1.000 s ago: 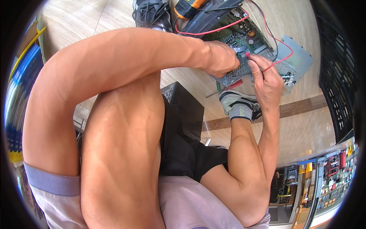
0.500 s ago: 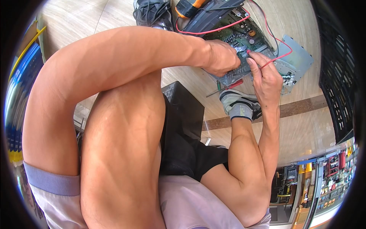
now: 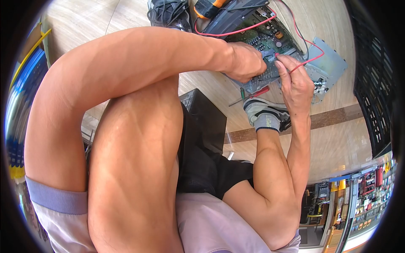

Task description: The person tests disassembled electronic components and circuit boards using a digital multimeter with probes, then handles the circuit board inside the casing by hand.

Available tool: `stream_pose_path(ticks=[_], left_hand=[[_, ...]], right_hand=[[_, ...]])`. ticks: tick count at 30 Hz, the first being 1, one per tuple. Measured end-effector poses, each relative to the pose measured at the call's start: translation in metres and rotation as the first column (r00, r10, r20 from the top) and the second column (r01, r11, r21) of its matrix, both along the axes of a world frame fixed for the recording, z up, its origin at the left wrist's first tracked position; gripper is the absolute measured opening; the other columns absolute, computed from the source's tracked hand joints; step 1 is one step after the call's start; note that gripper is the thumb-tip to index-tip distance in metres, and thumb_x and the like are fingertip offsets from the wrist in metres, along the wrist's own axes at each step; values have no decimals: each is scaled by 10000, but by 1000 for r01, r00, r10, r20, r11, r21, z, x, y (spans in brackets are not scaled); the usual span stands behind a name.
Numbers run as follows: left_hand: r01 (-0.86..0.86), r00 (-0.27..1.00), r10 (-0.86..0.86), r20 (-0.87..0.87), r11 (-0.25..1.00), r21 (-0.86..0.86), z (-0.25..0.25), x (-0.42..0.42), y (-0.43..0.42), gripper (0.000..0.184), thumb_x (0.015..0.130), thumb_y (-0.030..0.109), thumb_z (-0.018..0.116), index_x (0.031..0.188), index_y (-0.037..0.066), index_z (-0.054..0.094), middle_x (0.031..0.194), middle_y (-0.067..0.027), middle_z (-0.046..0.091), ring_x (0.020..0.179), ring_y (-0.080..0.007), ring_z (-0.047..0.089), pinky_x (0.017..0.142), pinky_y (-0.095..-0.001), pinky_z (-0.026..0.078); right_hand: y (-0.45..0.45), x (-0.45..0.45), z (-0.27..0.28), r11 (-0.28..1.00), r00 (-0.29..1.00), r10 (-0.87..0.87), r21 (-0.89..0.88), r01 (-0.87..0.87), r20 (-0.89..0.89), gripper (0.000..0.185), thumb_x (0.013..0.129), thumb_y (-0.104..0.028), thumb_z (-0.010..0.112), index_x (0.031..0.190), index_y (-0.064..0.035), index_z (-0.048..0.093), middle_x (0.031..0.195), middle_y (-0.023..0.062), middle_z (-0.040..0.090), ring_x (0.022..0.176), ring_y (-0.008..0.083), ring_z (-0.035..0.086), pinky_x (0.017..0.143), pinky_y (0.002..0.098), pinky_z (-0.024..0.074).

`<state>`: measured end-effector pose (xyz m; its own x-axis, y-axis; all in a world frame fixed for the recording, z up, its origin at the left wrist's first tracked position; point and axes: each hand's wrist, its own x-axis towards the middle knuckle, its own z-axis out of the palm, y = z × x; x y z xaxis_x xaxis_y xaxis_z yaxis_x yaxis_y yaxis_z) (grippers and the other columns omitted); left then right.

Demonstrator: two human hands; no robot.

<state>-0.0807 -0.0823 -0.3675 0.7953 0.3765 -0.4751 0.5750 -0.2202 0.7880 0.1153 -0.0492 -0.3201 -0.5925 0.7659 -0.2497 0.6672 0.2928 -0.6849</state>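
Note:
An opened electronic unit with a green circuit board (image 3: 263,31) lies on the floor at the top, coils and capacitors showing. My left hand (image 3: 247,63) is closed at the board's lower edge, its fingertips turned down and out of sight. What it holds, if anything, is hidden. Opposite it, my right hand (image 3: 298,82) pinches a red test probe (image 3: 276,55) between thumb and fingers, over the silvery part of the unit. A red lead (image 3: 312,59) loops away from this hand, and a dark lead (image 3: 301,37) runs beside it.
Screwdrivers with a red handle (image 3: 262,91) and a green handle (image 3: 242,93) lie below the unit, beside my shoe (image 3: 261,109). A metal cover plate (image 3: 327,63) rests at right. An orange-and-black device (image 3: 206,9) sits at the top; a black slotted crate (image 3: 371,80) stands far right.
My right hand has shifted very slightly to the right with the red probe. The left hand stays in nearly the same place.

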Motion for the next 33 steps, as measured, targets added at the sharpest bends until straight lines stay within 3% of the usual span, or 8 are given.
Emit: stream_pose_path(ticks=[12,18,33], left_hand=[[-19,1000,19,14,999,-26,-1,0,-1,224,854,200,649,975,31,732,927,-223,739,884,-400,722,795,-474,579],[17,1000,-17,-10,1000,-14,4,-3,2,219,855,199,646,956,25,734,897,-229,740,843,-403,729,758,-482,586],[-5,1000,5,14,1000,25,-2,-3,-3,185,846,189,662,946,50,734,872,-212,742,832,-388,737,743,-475,594]], right_hand=[[0,2,-4,1000,1000,0,32,0,-19,161,922,-132,736,1067,-65,722,1030,110,726,895,301,710,753,363,566],[-1,-7,6,998,990,-45,47,51,-137,179,908,-167,757,1064,-81,740,1055,89,737,901,288,717,752,352,576],[3,-14,8,970,981,100,203,-134,166,200,898,-257,752,1074,-165,740,1106,12,715,813,239,715,654,341,573]])
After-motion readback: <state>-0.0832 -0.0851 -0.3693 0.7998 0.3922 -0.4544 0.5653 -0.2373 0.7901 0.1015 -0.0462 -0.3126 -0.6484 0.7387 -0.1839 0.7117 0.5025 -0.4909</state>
